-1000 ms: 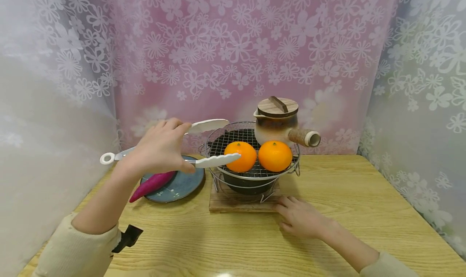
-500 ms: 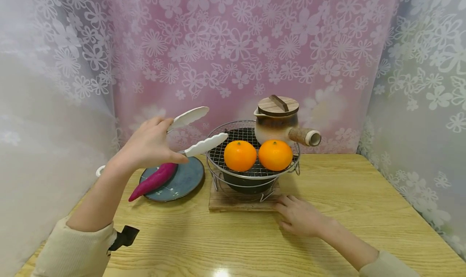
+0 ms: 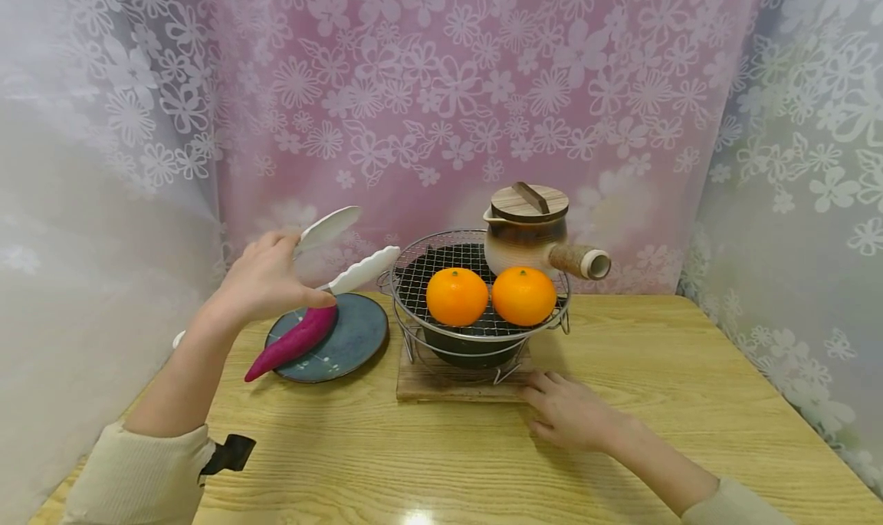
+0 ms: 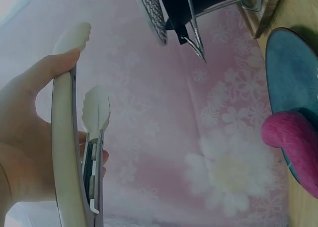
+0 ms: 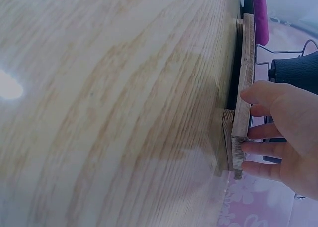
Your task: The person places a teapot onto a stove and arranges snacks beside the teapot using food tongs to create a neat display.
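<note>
the pale wooden surface (image 3: 621, 402) runs from near to far, backed by a pink flowered curtain (image 3: 448, 88). at its middle stands a round wire grill rack over a black stove (image 3: 414, 276) on a small square wooden board (image 3: 441, 383); a brown ceramic pot with a wooden lid and side handle (image 3: 524, 234) sits at the far right of the mesh, two round oranges (image 3: 456, 296) side by side in front of it. to the left lies a round dark blue plate (image 3: 352, 337) with a long purple sweet potato (image 3: 293, 341) across its near left rim.

the left hand (image 3: 265, 283) holds a pair of white plastic-tipped metal tongs (image 3: 345, 253) above the plate, fingers (image 4: 49, 78) curled round both arms near mid-length; the tips stand apart, holding nothing. the right hand (image 3: 569, 414) lies flat, fingers (image 5: 263, 95) straight and touching the board's near right edge.

the sweet potato looks firm, fairly heavy and smooth-skinned, likely to roll; its thick middle seems the safest place to grip.
</note>
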`<action>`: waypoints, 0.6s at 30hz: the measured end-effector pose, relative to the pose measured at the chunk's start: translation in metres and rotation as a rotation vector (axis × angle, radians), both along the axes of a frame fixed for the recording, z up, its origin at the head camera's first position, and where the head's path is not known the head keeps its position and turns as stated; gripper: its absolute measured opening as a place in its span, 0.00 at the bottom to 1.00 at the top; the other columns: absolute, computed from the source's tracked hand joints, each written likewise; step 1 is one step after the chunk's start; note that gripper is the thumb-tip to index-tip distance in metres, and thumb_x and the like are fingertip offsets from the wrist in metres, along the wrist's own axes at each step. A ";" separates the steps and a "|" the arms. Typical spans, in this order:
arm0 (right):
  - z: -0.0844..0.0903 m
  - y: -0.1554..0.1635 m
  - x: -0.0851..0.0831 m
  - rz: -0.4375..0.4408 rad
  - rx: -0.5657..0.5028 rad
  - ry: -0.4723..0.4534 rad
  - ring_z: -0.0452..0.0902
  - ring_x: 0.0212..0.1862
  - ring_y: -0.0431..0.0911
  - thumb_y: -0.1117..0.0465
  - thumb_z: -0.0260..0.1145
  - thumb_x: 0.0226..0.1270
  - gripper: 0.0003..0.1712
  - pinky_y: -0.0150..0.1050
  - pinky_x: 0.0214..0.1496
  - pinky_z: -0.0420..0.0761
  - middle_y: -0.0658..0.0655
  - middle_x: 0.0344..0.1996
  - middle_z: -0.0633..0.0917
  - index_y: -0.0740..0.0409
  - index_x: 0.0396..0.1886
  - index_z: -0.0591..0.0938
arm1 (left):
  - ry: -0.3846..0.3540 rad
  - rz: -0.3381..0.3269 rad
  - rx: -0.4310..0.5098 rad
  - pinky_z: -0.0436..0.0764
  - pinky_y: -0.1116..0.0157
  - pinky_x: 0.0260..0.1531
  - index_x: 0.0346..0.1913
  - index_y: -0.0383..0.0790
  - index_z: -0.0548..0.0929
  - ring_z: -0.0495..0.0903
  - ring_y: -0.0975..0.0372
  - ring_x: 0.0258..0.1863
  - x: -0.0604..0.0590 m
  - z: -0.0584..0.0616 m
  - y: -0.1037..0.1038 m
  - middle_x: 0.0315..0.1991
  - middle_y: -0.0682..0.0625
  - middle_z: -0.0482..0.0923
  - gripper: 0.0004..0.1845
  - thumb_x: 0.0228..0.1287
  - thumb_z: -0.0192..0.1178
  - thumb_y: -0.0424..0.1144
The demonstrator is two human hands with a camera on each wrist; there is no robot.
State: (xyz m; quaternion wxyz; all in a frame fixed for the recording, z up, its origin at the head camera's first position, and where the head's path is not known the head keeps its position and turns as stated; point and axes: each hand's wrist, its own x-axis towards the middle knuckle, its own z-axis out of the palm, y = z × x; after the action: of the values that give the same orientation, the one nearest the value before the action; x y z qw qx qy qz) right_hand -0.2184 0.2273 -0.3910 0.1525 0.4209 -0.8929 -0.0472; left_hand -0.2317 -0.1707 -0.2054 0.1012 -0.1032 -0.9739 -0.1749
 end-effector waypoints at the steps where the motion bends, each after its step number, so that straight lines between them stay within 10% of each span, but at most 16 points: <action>1: 0.000 0.000 0.000 0.000 0.000 0.000 0.74 0.41 0.51 0.56 0.67 0.53 0.20 0.45 0.45 0.75 0.56 0.39 0.76 0.60 0.45 0.79 | -0.001 0.011 0.000 0.62 0.41 0.49 0.68 0.30 0.57 0.60 0.39 0.55 -0.001 -0.002 -0.002 0.59 0.32 0.61 0.55 0.39 0.70 0.54; 18: -0.002 0.001 -0.001 0.020 -0.022 0.017 0.74 0.41 0.50 0.56 0.68 0.52 0.20 0.45 0.43 0.76 0.56 0.39 0.76 0.60 0.44 0.79 | -0.058 0.119 -0.053 0.65 0.40 0.46 0.62 0.24 0.61 0.60 0.37 0.51 -0.019 -0.035 -0.020 0.54 0.29 0.61 0.54 0.39 0.69 0.60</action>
State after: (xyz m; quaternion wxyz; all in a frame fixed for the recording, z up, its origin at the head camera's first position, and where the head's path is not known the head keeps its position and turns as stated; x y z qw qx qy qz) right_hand -0.2190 0.2281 -0.3930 0.1649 0.4279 -0.8878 -0.0393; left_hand -0.2505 -0.1903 -0.2402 0.0802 -0.0428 -0.9852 -0.1455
